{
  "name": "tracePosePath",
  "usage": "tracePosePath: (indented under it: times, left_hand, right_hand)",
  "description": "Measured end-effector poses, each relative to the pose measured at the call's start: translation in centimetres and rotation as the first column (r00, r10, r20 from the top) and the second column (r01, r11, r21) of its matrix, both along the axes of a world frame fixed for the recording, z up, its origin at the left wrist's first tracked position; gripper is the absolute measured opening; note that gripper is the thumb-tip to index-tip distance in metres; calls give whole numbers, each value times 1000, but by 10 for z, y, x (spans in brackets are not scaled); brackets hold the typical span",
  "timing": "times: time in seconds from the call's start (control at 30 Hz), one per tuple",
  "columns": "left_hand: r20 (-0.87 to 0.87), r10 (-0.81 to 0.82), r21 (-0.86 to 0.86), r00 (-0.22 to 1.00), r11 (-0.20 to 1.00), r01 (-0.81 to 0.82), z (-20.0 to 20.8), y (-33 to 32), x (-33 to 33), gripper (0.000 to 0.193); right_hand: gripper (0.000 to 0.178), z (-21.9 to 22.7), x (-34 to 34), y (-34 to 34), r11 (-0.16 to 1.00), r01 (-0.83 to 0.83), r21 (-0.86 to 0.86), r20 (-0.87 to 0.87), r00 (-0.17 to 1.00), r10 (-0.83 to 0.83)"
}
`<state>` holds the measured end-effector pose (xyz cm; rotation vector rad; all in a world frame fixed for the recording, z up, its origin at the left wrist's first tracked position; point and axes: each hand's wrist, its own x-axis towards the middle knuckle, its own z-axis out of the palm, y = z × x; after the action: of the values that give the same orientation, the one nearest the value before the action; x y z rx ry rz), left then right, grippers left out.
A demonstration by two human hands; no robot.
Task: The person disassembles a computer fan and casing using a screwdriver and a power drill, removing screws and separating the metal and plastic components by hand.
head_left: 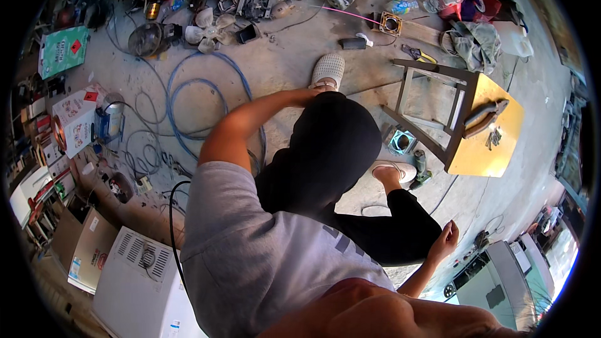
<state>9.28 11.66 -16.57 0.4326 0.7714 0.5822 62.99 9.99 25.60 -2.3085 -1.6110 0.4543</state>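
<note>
Posture: the left leg in black trousers [332, 150] is raised, the knee bent toward the chest; balance is best kept on the right foot [395, 170].
Left hand [311, 92]: reached down to the white mesh shoe [328, 70] on the concrete floor [288, 56]; finger state cannot be told, hidden behind the knee.
Right hand [446, 238]: held free beside the right thigh, fingers loosely curled, holding nothing.
Advice: the shoe's heel should be gripped firmly.

A person in a grey T-shirt [250, 256] with dark lettering and black trousers [338, 156]. White perforated slip-on shoes [329, 70] show at twelve and three o'clock. Forearms are bare.
</note>
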Motion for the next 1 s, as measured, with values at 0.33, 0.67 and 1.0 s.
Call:
tracePosePath:
  times: [0.33, 0.67, 1.0]
  left_hand:
    - [-960, 275, 279, -50, 933, -226, -22, 38, -151, 18]
    - [-939, 172, 289, -296, 862, -416, -28, 80, -164, 20]
    - [-958, 8, 102, -287, 944, -315, -43, 87, -162, 10]
  right_hand:
    - [29, 1, -17, 3, 990, 132, -58, 16, 991, -131]
    - [36, 7, -27, 15, 979, 93, -184, 186, 981, -59]
    - [33, 6, -26, 18, 985, 76, -156, 152, 987, -52]
